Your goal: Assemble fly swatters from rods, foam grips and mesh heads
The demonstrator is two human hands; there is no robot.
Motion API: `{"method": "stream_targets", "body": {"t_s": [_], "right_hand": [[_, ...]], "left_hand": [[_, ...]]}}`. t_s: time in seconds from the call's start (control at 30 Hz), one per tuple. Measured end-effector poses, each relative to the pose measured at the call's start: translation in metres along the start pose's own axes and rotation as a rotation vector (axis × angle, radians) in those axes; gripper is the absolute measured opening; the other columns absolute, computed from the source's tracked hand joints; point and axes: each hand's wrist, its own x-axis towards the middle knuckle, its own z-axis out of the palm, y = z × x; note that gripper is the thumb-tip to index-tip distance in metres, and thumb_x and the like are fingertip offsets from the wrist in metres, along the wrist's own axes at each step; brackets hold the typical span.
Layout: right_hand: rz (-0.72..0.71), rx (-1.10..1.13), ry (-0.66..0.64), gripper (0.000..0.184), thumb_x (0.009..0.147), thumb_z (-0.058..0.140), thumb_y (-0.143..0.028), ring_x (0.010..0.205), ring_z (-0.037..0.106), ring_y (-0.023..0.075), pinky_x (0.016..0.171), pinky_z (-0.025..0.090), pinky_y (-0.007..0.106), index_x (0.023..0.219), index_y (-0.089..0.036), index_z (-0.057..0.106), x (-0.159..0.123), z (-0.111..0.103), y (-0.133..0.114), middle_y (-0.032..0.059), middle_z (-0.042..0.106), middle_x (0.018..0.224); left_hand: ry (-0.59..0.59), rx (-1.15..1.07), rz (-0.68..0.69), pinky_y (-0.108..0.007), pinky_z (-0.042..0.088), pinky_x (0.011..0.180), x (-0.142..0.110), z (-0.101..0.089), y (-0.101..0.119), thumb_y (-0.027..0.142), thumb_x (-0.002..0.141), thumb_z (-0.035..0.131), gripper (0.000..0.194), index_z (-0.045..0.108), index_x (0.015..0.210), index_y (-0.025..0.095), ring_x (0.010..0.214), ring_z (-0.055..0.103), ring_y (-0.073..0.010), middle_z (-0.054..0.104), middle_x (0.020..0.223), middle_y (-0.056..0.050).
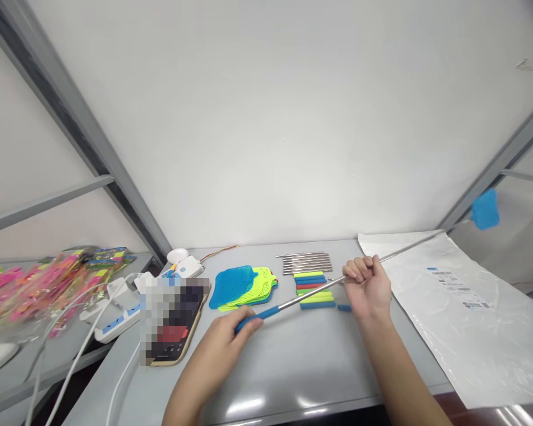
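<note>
A fly swatter (313,292) with a long, extended metal rod stretches from lower left to upper right across the table. My left hand (233,334) is closed round its blue grip, thumb lying along it. Farther up, the fingers of my right hand (368,287) curl round the metal rod, palm turned up. The blue swatter head (485,209) hangs beyond the right end of the table. Behind the rod lie a row of blue, yellow, red and green grips (310,284) and several thin metal rods (308,262). Blue and yellow mesh swatter heads (235,286) are stacked to the left.
A phone (177,325), partly pixelated, and a white power strip (119,322) with cables are at the left. Packaged colourful items (71,278) lie on the neighbouring table. A white plastic sheet (444,307) covers the right side. Grey metal frame posts (93,130) flank the white wall.
</note>
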Motion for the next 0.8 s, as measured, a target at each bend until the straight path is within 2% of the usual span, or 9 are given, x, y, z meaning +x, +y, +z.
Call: {"method": "stream_targets", "body": {"t_s": [0.1, 0.2, 0.33, 0.43, 0.5, 0.53, 0.63, 0.73, 0.8], "right_hand": [[0.025, 0.047, 0.033, 0.037, 0.094, 0.043, -0.026, 0.043, 0.022, 0.0080, 0.042, 0.032, 0.019, 0.058, -0.020, 0.034, -0.006, -0.002, 0.004, -0.0077, 0.023, 0.049], [0.088, 0.090, 0.041, 0.044, 0.093, 0.043, -0.029, 0.042, 0.020, 0.0090, 0.041, 0.031, 0.020, 0.055, -0.020, 0.022, -0.011, -0.001, 0.012, -0.0075, 0.019, 0.046], [0.089, 0.071, 0.071, 0.047, 0.092, 0.043, -0.030, 0.041, 0.017, 0.0097, 0.039, 0.027, 0.022, 0.056, -0.020, 0.015, -0.016, 0.001, 0.023, -0.0075, 0.016, 0.043], [0.045, 0.029, 0.085, 0.047, 0.092, 0.045, -0.030, 0.040, 0.017, 0.0091, 0.039, 0.028, 0.023, 0.056, -0.021, 0.016, -0.025, 0.007, 0.035, -0.0084, 0.018, 0.043], [0.058, -0.006, 0.069, 0.047, 0.092, 0.046, -0.032, 0.039, 0.018, 0.0084, 0.043, 0.033, 0.023, 0.056, -0.021, 0.019, -0.036, 0.014, 0.048, -0.0093, 0.019, 0.043], [0.083, -0.032, 0.048, 0.046, 0.092, 0.047, -0.033, 0.039, 0.021, 0.0081, 0.047, 0.038, 0.024, 0.055, -0.021, 0.022, -0.042, 0.017, 0.054, -0.0097, 0.020, 0.043], [0.107, -0.152, -0.048, 0.038, 0.091, 0.051, -0.038, 0.051, 0.046, 0.0099, 0.071, 0.049, 0.033, 0.058, -0.021, 0.039, -0.052, 0.019, 0.062, -0.0068, 0.041, 0.053], [0.223, -0.217, -0.095, 0.020, 0.089, 0.055, -0.034, 0.080, 0.060, 0.0151, 0.083, 0.048, 0.037, 0.073, -0.021, 0.055, -0.043, 0.010, 0.047, 0.0005, 0.061, 0.081], [0.258, -0.139, -0.046, 0.012, 0.087, 0.055, -0.028, 0.072, 0.058, 0.0122, 0.085, 0.049, 0.036, 0.078, -0.021, 0.057, -0.029, 0.000, 0.030, -0.0022, 0.058, 0.074]], "left_hand": [[0.231, -0.294, -0.046, -0.022, 0.031, 0.050, 0.007, 0.002, -0.017, 0.043, 0.079, 0.065, 0.023, 0.065, 0.083, 0.021, 0.052, 0.044, -0.0128, 0.052, 0.057, 0.003], [0.486, -0.787, -0.070, -0.020, 0.029, 0.045, 0.020, 0.015, -0.024, 0.041, 0.077, 0.069, 0.024, 0.057, 0.077, 0.020, 0.045, 0.034, -0.0081, 0.038, 0.052, 0.007], [0.716, -1.296, -0.075, -0.021, 0.039, 0.051, 0.037, 0.033, -0.016, 0.037, 0.080, 0.063, 0.025, 0.051, 0.071, 0.018, 0.055, 0.045, -0.0088, 0.048, 0.067, 0.004], [0.953, -1.394, 0.030, -0.026, 0.045, 0.064, 0.043, 0.051, 0.002, 0.034, 0.085, 0.054, 0.029, 0.044, 0.064, 0.017, 0.066, 0.051, -0.0109, 0.047, 0.069, 0.003], [0.964, -1.379, 0.098, -0.028, 0.045, 0.067, 0.045, 0.068, 0.018, 0.032, 0.087, 0.053, 0.027, 0.044, 0.066, 0.017, 0.068, 0.052, -0.0117, 0.048, 0.071, 0.003], [0.907, -1.384, 0.121, -0.029, 0.045, 0.069, 0.045, 0.076, 0.027, 0.032, 0.087, 0.053, 0.025, 0.045, 0.068, 0.018, 0.069, 0.053, -0.0122, 0.049, 0.073, 0.002], [0.859, -1.414, 0.166, -0.031, 0.045, 0.072, 0.045, 0.087, 0.043, 0.033, 0.091, 0.051, 0.026, 0.045, 0.071, 0.018, 0.070, 0.054, -0.0126, 0.053, 0.079, 0.000], [0.839, -1.521, 0.151, -0.027, 0.043, 0.067, 0.042, 0.069, 0.039, 0.030, 0.091, 0.051, 0.028, 0.041, 0.069, 0.018, 0.062, 0.050, -0.0106, 0.046, 0.067, 0.004], [0.844, -1.605, 0.180, -0.023, 0.038, 0.057, 0.040, 0.049, 0.030, 0.027, 0.092, 0.050, 0.029, 0.036, 0.068, 0.019, 0.050, 0.040, -0.0076, 0.035, 0.058, 0.007]]}}
